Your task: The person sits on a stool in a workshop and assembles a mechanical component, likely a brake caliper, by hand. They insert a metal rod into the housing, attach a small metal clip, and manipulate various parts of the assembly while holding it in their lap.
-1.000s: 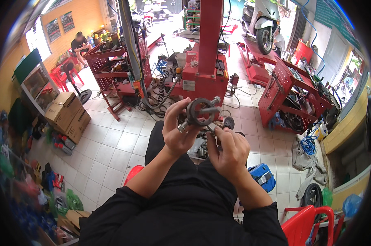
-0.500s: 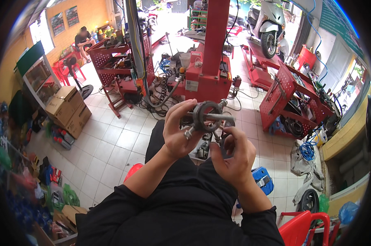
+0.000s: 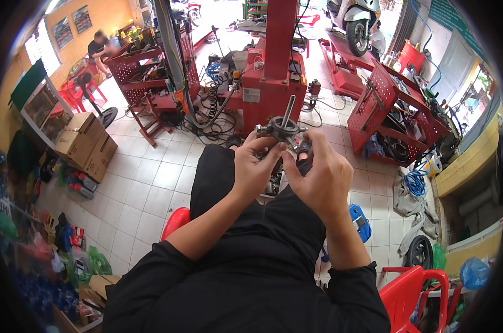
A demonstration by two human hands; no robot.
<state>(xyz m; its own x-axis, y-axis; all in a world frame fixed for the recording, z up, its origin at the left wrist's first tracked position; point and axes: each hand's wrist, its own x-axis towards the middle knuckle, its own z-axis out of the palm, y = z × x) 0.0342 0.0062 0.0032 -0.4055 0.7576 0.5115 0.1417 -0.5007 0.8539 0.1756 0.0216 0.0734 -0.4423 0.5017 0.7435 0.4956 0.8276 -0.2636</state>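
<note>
A ring-shaped metal part (image 3: pixel 285 126) is held up in front of my lap, with bolts round its rim and a slim rod standing up out of its middle. My left hand (image 3: pixel 254 165) is closed on its left and lower side, thumb and fingertips pressed to the metal. At its right side my right hand (image 3: pixel 326 173) is curled, fingertips at a bolt and thumb under the ring. The exact contact of the right fingertips is partly hidden. Below the hands, between my legs, several small metal parts (image 3: pixel 272 186) lie in a pale tray, mostly covered by my hands.
Ahead stands a red lift post (image 3: pixel 279 44) with cables and hoses round its base. Red tool carts flank it (image 3: pixel 393 114). Cardboard boxes (image 3: pixel 87 145) stand left; a blue case (image 3: pixel 360 223) and red chair (image 3: pixel 410 297) are right. A scooter (image 3: pixel 357 30) and seated person (image 3: pixel 99 53) are farther off.
The metal part has been tipped, so its rod points up instead of lying sideways. My left hand has turned and lowered; my right hand has risen to the part's right side.
</note>
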